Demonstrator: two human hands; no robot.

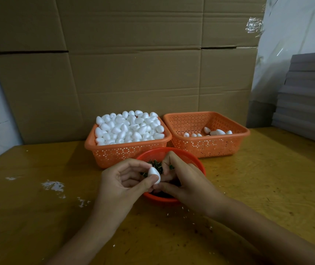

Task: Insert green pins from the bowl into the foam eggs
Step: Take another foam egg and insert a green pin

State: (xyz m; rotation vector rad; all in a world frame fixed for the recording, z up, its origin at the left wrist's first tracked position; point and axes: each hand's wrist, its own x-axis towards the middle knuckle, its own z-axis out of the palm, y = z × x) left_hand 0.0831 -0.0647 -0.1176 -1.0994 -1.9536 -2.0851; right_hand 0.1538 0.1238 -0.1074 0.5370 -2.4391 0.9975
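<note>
The right hand (183, 178) covers most of the green pins (157, 165) in the red bowl (196, 161), possibly pinching one, though that is too small to tell, and both forearms (267, 236) run off the bottom edge.

No text, label, brand, number or sign can be read. The cardboard sheets (133, 73) behind the counter (38, 217), the left orange basket (126, 153), the right orange basket (206, 147) and the red bowl (197, 160) show only plain surfaces.
</note>
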